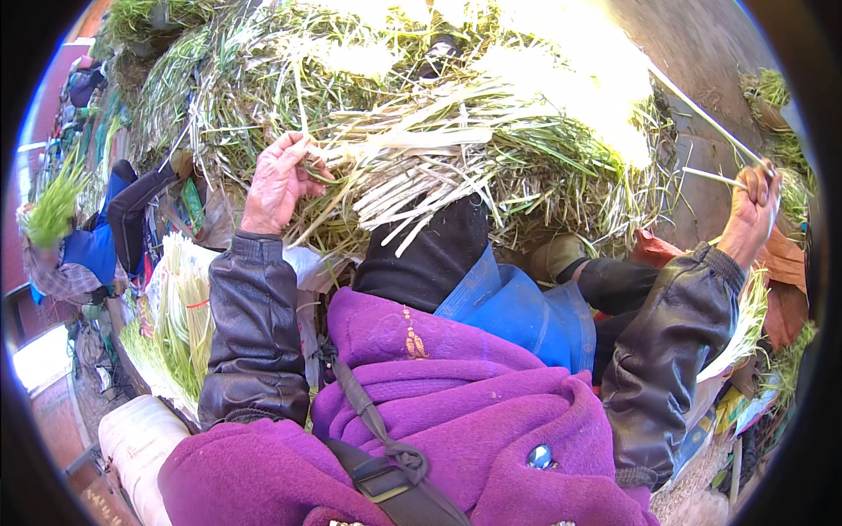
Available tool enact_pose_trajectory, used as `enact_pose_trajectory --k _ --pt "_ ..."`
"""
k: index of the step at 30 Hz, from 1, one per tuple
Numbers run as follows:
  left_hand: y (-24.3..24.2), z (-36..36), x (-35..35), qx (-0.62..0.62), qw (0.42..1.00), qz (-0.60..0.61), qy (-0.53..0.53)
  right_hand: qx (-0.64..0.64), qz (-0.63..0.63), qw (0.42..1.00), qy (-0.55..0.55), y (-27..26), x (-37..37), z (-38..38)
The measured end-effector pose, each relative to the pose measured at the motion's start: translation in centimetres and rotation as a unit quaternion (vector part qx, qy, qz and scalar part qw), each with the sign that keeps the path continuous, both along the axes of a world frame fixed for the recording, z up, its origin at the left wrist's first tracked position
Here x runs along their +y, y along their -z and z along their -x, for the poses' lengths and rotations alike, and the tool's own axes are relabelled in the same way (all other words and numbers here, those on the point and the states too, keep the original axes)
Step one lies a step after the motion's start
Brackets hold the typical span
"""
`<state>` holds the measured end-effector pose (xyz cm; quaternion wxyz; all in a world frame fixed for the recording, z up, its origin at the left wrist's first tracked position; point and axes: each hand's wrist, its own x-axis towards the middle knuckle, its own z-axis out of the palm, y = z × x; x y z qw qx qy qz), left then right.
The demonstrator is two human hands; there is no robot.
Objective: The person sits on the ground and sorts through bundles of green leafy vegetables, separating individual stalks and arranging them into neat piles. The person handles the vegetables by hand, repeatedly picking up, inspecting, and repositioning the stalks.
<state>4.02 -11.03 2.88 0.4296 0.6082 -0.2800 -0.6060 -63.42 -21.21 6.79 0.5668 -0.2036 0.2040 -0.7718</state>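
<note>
My left hand (283, 181) pinches a thin green stalk (300, 98) between thumb and fingertips, and leafy strands hang at its lower fingers. It is at the left end of loose pale stalks (401, 197) lying over my lap, with a flat whitish strip (431, 139) among them. Away to the right, my right hand (753, 204) is closed on pale stalks. A long pale stalk (710, 118) runs up and left from its fingers, and a short stalk (714, 176) points left. Strong glare washes out part of the heap beyond.
A large heap of cut leaves (243, 85) lies before me. Upright stalks (174, 309) stand at my left, with a white container (141, 447) below them. Another person (99, 243) sits further left, near green stalks. More pale stalks (753, 315) and orange sheeting (783, 289) are at my right.
</note>
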Motion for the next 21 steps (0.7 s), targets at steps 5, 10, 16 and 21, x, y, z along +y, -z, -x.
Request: enact_pose_trajectory --k 5,10,16,21 --pt "-3.3 3.2 -0.4 -0.714 0.668 0.158 0.14 -0.047 -0.041 0.997 -0.049 -0.5 -1.0 -10.5" --pt "-4.2 11.0 -1.2 -0.454 0.766 0.373 0.259 -0.004 -0.149 0.986 -0.077 -0.6 0.0 -20.0" --pt "-3.3 16.8 -0.6 -0.124 0.881 0.229 0.396 -0.126 -0.118 0.96 -0.221 0.5 0.1 -21.5" --pt "-3.3 17.7 0.6 0.047 0.914 0.088 0.393 -0.105 -0.142 0.966 -0.19 1.8 -0.6 -19.7"
